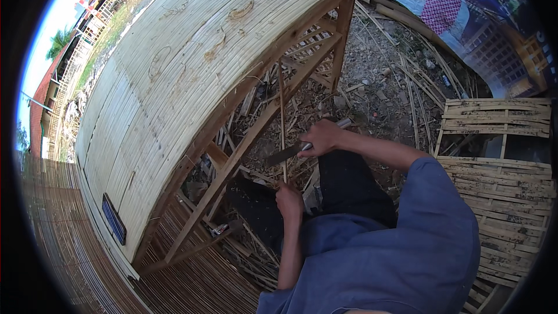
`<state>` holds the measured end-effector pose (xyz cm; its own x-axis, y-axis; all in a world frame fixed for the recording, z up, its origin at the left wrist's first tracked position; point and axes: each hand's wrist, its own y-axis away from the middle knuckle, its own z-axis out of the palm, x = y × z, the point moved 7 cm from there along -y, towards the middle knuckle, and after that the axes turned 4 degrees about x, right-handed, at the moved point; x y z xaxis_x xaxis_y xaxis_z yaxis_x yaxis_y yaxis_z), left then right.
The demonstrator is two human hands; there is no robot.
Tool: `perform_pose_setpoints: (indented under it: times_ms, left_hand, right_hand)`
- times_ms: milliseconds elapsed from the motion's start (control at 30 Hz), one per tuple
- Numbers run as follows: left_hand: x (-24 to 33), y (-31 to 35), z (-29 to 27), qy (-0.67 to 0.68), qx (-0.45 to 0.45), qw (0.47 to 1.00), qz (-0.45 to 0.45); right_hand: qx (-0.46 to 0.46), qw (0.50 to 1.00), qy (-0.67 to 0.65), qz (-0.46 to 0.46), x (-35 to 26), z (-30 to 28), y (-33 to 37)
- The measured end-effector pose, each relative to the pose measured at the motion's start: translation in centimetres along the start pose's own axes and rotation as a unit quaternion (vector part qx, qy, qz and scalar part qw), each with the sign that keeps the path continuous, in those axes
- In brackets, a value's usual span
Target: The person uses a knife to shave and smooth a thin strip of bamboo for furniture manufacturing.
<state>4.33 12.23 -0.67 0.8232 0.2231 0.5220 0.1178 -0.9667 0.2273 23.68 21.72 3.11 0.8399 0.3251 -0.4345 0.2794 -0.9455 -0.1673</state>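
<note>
My left hand [289, 200] is closed round the near end of a thin bamboo strip [282, 104], which runs away from me toward the frame of a bamboo-topped table. Gripped in my right hand [319, 138] is a knife [283, 156] with a broad dark blade and a pale, metallic-looking handle. Its blade points left and lies across the strip, a short way beyond my left fist. Whether the edge bites into the strip I cannot tell. Both hands are above my dark-trousered legs, beside the table's wooden brace [256, 122].
The large slatted bamboo tabletop [174, 70] slopes along the left, with curled shavings and a small dark rectangular panel [114, 219] on it. Bamboo scraps litter the ground [383, 102]. Woven bamboo panels [494, 186] stand at the right, a printed sheet [505, 23] at the far right.
</note>
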Motion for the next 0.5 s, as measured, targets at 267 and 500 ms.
perform_pose_setpoints:
  times_ms: [267,500]
  left_hand:
    - [-0.1,-0.7,0.2,0.028,-0.01,0.999,0.03]
    - [0.6,0.0,-0.1,-0.014,-0.006,1.0,0.007]
  right_hand:
    - [-0.008,0.996,-0.022,-0.09,-1.2,3.0,1.4]
    - [-0.031,0.996,0.036,-0.077,-1.5,0.4,1.1]
